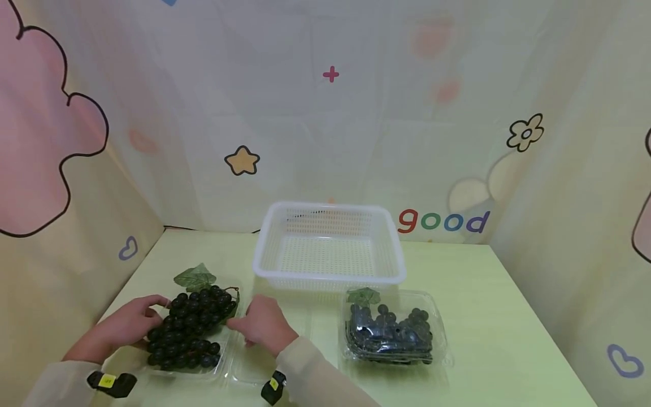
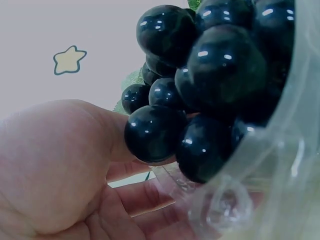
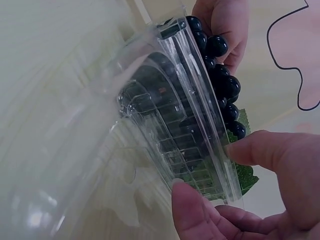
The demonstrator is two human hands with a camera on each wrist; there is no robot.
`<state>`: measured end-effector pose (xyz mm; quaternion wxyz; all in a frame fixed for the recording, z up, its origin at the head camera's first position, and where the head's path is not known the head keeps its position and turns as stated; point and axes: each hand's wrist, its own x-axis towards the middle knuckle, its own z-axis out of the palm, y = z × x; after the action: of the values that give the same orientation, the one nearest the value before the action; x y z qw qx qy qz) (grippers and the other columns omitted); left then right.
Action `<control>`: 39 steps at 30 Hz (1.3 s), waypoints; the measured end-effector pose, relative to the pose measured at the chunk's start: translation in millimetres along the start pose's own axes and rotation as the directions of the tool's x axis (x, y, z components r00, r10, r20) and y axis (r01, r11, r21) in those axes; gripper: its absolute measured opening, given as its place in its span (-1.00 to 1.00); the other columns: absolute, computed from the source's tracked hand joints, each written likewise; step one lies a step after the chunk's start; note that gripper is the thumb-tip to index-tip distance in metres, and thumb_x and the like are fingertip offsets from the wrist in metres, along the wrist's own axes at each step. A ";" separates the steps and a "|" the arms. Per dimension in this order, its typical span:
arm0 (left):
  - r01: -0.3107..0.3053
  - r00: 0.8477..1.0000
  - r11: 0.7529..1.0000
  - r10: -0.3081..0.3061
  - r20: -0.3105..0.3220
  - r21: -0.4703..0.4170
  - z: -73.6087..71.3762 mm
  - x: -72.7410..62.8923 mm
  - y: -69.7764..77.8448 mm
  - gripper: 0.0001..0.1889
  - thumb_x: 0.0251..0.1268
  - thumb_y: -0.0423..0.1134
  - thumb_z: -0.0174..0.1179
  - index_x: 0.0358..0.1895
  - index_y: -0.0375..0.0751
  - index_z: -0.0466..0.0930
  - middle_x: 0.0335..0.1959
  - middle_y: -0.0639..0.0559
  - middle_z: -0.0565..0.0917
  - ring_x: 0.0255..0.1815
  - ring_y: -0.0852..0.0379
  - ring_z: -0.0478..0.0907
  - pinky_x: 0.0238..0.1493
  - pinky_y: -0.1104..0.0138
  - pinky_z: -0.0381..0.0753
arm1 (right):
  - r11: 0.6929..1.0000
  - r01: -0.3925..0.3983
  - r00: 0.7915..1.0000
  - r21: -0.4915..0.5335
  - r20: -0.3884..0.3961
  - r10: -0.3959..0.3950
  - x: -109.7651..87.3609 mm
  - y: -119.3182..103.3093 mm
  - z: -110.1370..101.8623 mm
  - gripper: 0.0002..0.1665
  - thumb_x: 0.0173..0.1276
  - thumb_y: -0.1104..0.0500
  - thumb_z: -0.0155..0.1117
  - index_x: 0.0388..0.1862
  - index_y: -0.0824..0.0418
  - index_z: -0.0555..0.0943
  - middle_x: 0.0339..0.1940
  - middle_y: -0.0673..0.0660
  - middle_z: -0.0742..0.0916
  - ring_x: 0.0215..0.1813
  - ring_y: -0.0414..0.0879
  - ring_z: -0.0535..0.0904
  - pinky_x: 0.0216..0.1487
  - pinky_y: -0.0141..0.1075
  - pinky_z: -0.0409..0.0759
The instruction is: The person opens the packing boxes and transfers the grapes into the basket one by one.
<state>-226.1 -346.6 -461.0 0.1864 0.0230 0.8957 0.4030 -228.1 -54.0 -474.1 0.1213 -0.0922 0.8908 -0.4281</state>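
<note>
A bunch of dark grapes (image 1: 190, 322) with a green leaf (image 1: 195, 277) lies in an open, hinged clear plastic container (image 1: 221, 362) at the left of the table. My left hand (image 1: 133, 322) grips the container's left side. In the left wrist view its thumb is against the grapes and its fingers (image 2: 145, 197) are under the plastic rim. My right hand (image 1: 267, 325) holds the opposite side, above the unfolded lid (image 1: 249, 364). In the right wrist view its thumb touches the rim near the leaf and a fingertip (image 3: 187, 200) lies on the outer wall.
A white perforated plastic basket (image 1: 330, 274) stands at the back middle. To the right sits a second clear container (image 1: 394, 333), closed over dark grapes and a leaf. Printed cloth (image 1: 325, 124) hangs behind the pale table (image 1: 488, 316) and along its sides.
</note>
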 end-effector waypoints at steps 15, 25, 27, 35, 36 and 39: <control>-0.011 1.000 0.999 0.011 0.003 -0.048 16.4 1.3 14.0 -0.55 0.49 -0.42 -0.07 0.37 -0.53 0.28 -0.12 -0.22 0.65 -0.52 0.07 0.33 -0.36 0.12 0.71 | 1.000 -0.009 1.000 -0.011 0.008 0.009 -5.8 11.5 -17.1 -0.33 0.17 0.04 0.47 -0.97 0.06 0.29 -0.83 0.22 0.65 -0.78 -0.10 0.62 -0.73 -0.36 0.20; -0.031 1.000 0.999 0.031 -0.005 -0.041 28.5 3.2 22.0 -0.57 0.48 -0.42 -0.07 0.34 -0.50 0.32 -0.22 -0.16 0.63 -0.57 0.09 0.31 -0.42 0.13 0.69 | 1.000 -0.018 0.999 -0.023 0.033 0.019 -9.9 20.3 -28.7 -0.35 0.18 0.03 0.45 -0.95 0.05 0.30 -0.87 0.15 0.62 -0.75 -0.05 0.64 -0.71 -0.36 0.17; -0.032 1.000 0.999 0.031 -0.003 -0.045 29.9 4.0 23.2 -0.57 0.48 -0.42 -0.07 0.34 -0.50 0.32 -0.20 -0.17 0.64 -0.57 0.09 0.31 -0.41 0.12 0.70 | 0.999 -0.017 0.999 -0.027 0.033 0.018 -10.8 21.5 -30.5 -0.36 0.18 0.04 0.45 -0.95 0.06 0.31 -0.85 0.17 0.63 -0.75 -0.05 0.63 -0.71 -0.36 0.19; -0.042 0.999 0.998 0.042 0.000 -0.039 35.2 5.7 25.5 -0.58 0.47 -0.43 -0.06 0.33 -0.51 0.33 -0.27 -0.13 0.61 -0.59 0.10 0.30 -0.42 0.13 0.71 | 0.999 -0.022 0.999 -0.030 0.028 0.023 -13.4 23.4 -35.7 -0.38 0.18 0.06 0.45 -0.95 0.06 0.34 -0.76 0.26 0.69 -0.74 -0.06 0.65 -0.64 -0.35 0.37; -0.047 0.999 0.998 0.047 0.001 -0.037 35.6 5.8 25.9 -0.58 0.47 -0.43 -0.06 0.33 -0.51 0.33 -0.27 -0.13 0.61 -0.59 0.10 0.30 -0.42 0.13 0.71 | 0.999 -0.022 0.999 -0.028 0.028 0.023 -13.8 23.6 -36.3 -0.37 0.18 0.06 0.45 -0.95 0.06 0.33 -0.76 0.26 0.69 -0.74 -0.06 0.65 -0.63 -0.35 0.39; -0.048 0.999 0.998 0.048 -0.002 -0.036 36.8 6.5 26.9 -0.58 0.47 -0.43 -0.06 0.33 -0.51 0.33 -0.27 -0.12 0.61 -0.58 0.11 0.31 -0.42 0.13 0.73 | 0.999 -0.016 0.999 -0.029 0.028 0.017 -14.7 24.2 -37.4 -0.37 0.19 0.07 0.45 -0.95 0.07 0.33 -0.77 0.26 0.69 -0.73 -0.04 0.66 -0.62 -0.34 0.41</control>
<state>-222.1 -301.1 -465.7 0.1764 0.0407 0.8877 0.4234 -226.6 -7.4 -468.5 0.1360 -0.0926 0.8957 -0.4130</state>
